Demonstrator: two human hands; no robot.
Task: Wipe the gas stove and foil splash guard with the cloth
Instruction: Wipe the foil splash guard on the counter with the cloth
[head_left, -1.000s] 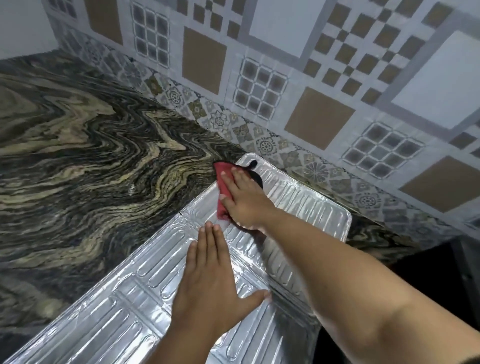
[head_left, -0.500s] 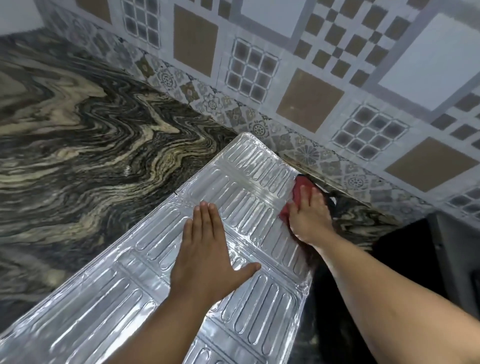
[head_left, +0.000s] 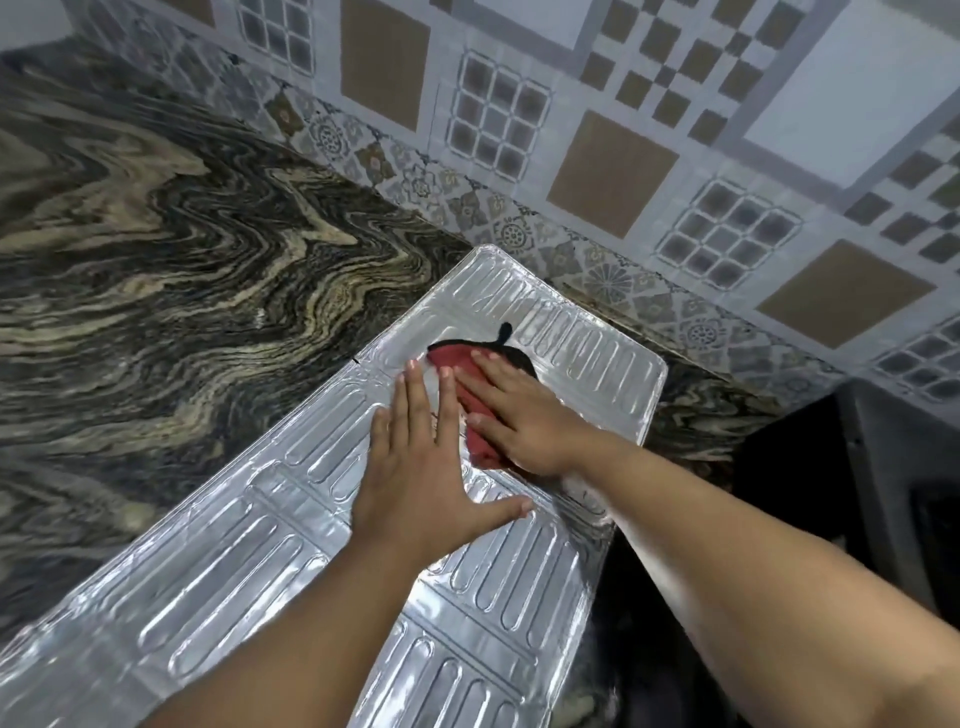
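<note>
And the cloth (head_left: 470, 371) swings back from the far right edge of the foil splash guard (head_left: 291, 519) to its middle, right hand (head_left: 524, 415) flat on top (left hand (head_left: 423, 478) spread, pinning foil beside it). Upper panel nearly covered, stove unseen.

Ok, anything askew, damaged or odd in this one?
Only one thing: the foil splash guard lies flat on the marble counter rather than standing. The left hand steadies it; the right hand presses the cloth.
</note>
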